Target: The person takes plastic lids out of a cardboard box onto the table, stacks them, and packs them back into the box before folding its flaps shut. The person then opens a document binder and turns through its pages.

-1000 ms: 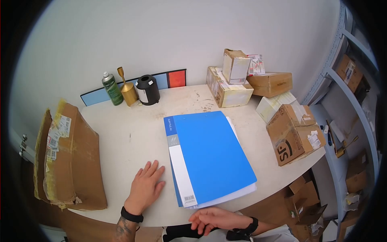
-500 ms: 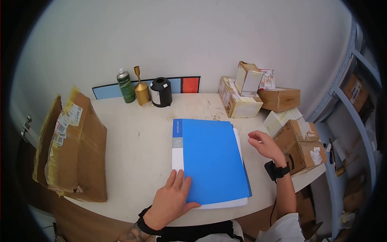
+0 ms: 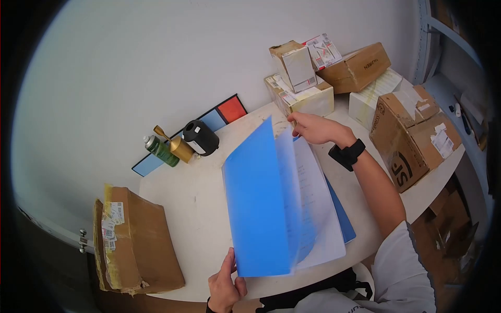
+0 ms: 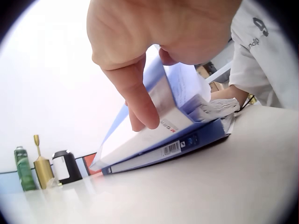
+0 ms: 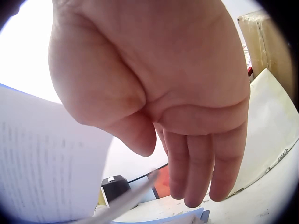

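The upper blue folder [image 3: 255,203] stands partly open, its front cover raised and blurred, with printed pages [image 3: 318,208] showing at its right. Beneath it lies another blue folder [image 3: 340,214]; its labelled spine [image 4: 154,161] shows in the left wrist view. My left hand [image 3: 225,287] grips the upper folder at the lower end of its white spine [image 4: 140,140], fingers on the spine's face. Over the folder's top right, my right hand [image 3: 318,129] has relaxed fingers [image 5: 191,168] pointing down, with no page visible in them. A blurred sheet edge [image 5: 128,200] passes below its thumb.
Stacked cartons [image 3: 308,101] are at the back, and a large carton [image 3: 407,141] is at the right. Another carton [image 3: 141,240] stands at the left edge. A green can [image 3: 162,151], a gold object [image 3: 181,150] and a black container [image 3: 201,138] line the wall.
The upper folder's cover has lifted, exposing pages. My left hand has gone from lying on the folder to gripping its spine; my right hand has moved to its top edge. The head view has tilted.
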Action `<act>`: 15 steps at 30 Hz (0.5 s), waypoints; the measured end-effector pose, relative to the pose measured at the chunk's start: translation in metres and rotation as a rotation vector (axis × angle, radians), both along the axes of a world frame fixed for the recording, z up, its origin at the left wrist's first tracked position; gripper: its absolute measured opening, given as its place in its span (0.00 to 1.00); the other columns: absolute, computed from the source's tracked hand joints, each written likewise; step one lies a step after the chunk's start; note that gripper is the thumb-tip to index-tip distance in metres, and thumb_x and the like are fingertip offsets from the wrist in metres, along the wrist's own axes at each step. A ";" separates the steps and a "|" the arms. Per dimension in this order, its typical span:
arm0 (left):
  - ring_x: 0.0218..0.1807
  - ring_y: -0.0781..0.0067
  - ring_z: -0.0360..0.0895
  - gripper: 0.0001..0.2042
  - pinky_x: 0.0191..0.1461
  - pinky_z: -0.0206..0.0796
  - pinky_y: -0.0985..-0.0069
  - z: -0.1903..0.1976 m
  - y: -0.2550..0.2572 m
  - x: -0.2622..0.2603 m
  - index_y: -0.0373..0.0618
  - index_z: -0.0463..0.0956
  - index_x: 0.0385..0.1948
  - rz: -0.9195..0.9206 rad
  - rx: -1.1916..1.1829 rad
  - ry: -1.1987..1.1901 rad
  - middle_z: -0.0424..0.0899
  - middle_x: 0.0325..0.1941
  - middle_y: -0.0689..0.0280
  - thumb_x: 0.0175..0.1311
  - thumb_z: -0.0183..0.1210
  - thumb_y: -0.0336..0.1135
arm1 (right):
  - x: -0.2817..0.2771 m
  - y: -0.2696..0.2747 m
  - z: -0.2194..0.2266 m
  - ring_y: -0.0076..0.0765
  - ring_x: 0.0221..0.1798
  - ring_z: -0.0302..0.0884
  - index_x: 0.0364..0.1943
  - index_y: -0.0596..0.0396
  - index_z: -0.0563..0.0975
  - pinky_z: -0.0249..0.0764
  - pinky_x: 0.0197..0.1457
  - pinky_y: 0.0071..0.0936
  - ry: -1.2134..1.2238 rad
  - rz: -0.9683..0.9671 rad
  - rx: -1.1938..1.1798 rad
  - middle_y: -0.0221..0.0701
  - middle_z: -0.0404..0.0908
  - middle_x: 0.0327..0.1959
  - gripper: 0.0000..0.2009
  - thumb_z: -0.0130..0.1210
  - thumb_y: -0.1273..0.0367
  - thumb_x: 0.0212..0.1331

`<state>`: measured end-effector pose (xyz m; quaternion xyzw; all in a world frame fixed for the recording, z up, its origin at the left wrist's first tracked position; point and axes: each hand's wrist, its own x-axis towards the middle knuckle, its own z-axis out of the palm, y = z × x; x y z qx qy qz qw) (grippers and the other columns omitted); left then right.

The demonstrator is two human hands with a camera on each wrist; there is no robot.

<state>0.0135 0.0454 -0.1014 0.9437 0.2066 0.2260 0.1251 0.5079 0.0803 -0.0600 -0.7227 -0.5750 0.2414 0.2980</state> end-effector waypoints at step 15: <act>0.46 0.56 0.87 0.12 0.47 0.79 0.63 0.076 -0.054 0.048 0.35 0.82 0.44 -0.109 -0.484 -0.064 0.88 0.48 0.52 0.66 0.68 0.35 | -0.035 -0.011 0.012 0.51 0.55 0.85 0.59 0.64 0.80 0.79 0.58 0.39 -0.274 0.154 -0.171 0.48 0.87 0.53 0.22 0.57 0.61 0.69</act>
